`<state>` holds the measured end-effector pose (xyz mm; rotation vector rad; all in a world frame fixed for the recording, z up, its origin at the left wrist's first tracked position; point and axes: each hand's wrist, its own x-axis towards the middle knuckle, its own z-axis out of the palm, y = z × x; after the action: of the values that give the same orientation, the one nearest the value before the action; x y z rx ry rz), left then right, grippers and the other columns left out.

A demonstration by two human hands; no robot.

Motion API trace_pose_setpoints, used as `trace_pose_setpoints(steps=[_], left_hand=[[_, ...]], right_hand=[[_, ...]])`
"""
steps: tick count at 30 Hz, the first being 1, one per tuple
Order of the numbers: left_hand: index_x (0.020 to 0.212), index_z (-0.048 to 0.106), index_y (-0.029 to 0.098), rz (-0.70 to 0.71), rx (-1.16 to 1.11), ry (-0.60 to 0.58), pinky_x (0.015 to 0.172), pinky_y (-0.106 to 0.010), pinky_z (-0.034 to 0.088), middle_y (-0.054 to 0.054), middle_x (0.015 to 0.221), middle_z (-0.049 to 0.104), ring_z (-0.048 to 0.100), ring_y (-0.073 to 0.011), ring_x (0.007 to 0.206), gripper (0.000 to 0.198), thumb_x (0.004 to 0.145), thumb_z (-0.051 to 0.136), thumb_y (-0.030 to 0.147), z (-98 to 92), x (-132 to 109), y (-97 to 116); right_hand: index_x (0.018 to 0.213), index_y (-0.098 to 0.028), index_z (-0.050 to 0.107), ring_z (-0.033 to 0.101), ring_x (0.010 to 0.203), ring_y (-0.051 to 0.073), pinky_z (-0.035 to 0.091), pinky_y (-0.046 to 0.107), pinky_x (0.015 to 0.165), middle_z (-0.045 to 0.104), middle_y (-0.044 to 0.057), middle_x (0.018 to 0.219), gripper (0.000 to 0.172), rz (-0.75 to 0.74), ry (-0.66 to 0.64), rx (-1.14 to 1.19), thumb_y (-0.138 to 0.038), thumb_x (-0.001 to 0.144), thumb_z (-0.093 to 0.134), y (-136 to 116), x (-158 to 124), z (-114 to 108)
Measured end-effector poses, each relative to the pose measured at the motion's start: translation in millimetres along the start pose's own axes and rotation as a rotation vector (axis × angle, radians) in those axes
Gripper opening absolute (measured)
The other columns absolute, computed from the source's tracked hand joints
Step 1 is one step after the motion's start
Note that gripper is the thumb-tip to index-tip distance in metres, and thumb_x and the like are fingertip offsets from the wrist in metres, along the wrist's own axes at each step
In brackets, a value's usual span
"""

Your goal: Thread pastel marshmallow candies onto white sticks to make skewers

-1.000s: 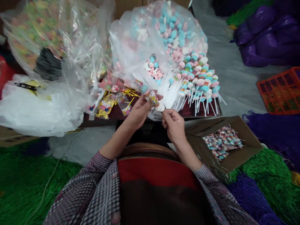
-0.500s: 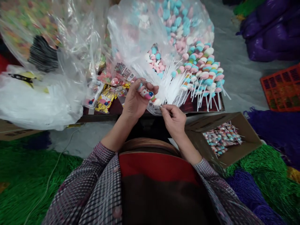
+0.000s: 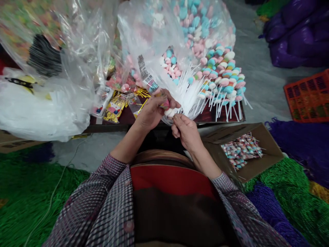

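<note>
My left hand (image 3: 151,113) is closed round a marshmallow lollipop (image 3: 169,112) inside a clear printed wrapper; pink and white pieces show past the fingers. At its lower end my right hand (image 3: 187,132) pinches with thumb and forefinger, apparently on the stick, though the fingertips cover most of it. Just beyond both hands lies a bunch of white sticks (image 3: 189,97). To their right, finished-looking marshmallow lollipops (image 3: 222,77) are piled with sticks pointing toward me. Gold twist ties (image 3: 115,108) and printed clear wrappers (image 3: 102,99) lie left of my left hand.
A big bag of marshmallows (image 3: 195,24) stands behind the sticks. White plastic bags (image 3: 43,109) cover the table's left end. Below right sits a cardboard box (image 3: 269,151) holding wrapped lollipops (image 3: 243,150). An orange crate (image 3: 307,96) and purple bundles (image 3: 295,34) are farther right.
My left hand has turned over the wrapped lollipop, covering more of it, and moved slightly right. The printed wrapper end now points up and away. My right hand stays at the lower end.
</note>
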<state>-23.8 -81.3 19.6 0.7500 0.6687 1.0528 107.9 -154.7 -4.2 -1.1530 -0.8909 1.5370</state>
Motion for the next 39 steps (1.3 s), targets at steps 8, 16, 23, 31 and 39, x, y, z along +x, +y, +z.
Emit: trace_pose_setpoints(steps=[8,16,23,31,39], left_hand=[[0.119,0.058,0.027,0.036,-0.180,0.157,0.076,-0.029,0.058,-0.002,0.103,0.077,0.077,-0.0158,0.083,0.019,0.103,0.051,0.035,-2.1,-3,9],[0.088,0.067,0.028,0.110,-0.167,0.450,0.091,-0.030,0.059,-0.001,0.089,0.077,0.074,-0.0197,0.111,0.016,0.098,0.059,0.037,-38.7,20,11],[0.106,0.070,0.030,0.107,-0.196,0.465,0.090,-0.032,0.059,0.000,0.081,0.072,0.075,-0.0189,0.101,0.021,0.103,0.052,0.041,-30.5,20,14],[0.104,0.067,0.026,0.093,-0.179,0.350,0.091,-0.034,0.057,0.003,0.068,0.062,0.074,-0.0183,0.088,0.015,0.098,0.053,0.024,-16.9,7,11],[0.083,0.062,0.027,0.072,-0.122,0.335,0.094,-0.037,0.057,0.000,0.072,0.064,0.074,-0.0238,0.099,0.013,0.091,0.070,0.033,-12.6,3,-3]], right_hand=[[0.094,-0.023,0.074,0.047,0.052,0.010,0.044,0.026,0.058,0.053,-0.007,0.057,0.020,-0.342,0.225,-0.458,-0.042,0.094,0.067,2,-1,-16],[0.092,-0.024,0.076,0.046,0.050,0.010,0.043,0.026,0.057,0.052,-0.007,0.053,0.029,-0.293,0.146,-0.486,-0.051,0.096,0.065,-2,-7,-21],[0.085,-0.022,0.072,0.037,0.040,0.007,0.032,0.024,0.048,0.046,-0.009,0.045,0.049,-0.157,0.043,-0.390,-0.068,0.093,0.061,-2,-9,-17],[0.094,-0.023,0.074,0.059,0.058,0.014,0.050,0.029,0.067,0.063,-0.002,0.060,0.031,-0.479,0.163,-0.773,-0.044,0.103,0.053,11,-8,-18],[0.092,-0.025,0.073,0.053,0.050,0.012,0.047,0.027,0.057,0.059,-0.005,0.055,0.026,-0.360,0.249,-0.602,-0.049,0.094,0.065,17,-4,-12]])
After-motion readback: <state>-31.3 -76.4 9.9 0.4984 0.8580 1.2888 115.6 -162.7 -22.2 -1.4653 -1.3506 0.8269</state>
